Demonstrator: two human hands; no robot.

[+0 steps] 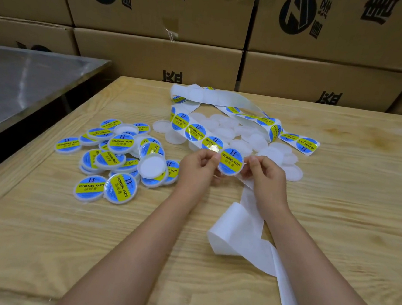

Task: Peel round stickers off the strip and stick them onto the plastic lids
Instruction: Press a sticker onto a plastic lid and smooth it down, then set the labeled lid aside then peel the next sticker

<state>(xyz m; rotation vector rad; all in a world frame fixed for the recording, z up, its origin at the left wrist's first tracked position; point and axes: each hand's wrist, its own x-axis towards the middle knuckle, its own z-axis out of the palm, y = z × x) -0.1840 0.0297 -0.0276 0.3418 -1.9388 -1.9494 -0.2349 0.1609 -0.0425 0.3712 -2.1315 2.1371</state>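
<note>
My left hand [197,168] and my right hand [266,176] hold one round blue and yellow "Soldering Paste" sticker [230,161] between them, fingers curled at its left and right edges. Whether a lid lies under it I cannot tell. The sticker strip [195,131] runs up and left from the hands, then loops toward the back of the wooden table [91,228]. Its bare white backing [241,231] trails down under my right forearm. Plain translucent lids [256,142] lie scattered behind the hands. A pile of stickered lids [119,159] sits to the left.
Stacked cardboard boxes [155,56] wall off the table's far edge. A grey metal table [26,83] stands at the left, separated by a dark gap. The backing strip runs off the near edge at the bottom right.
</note>
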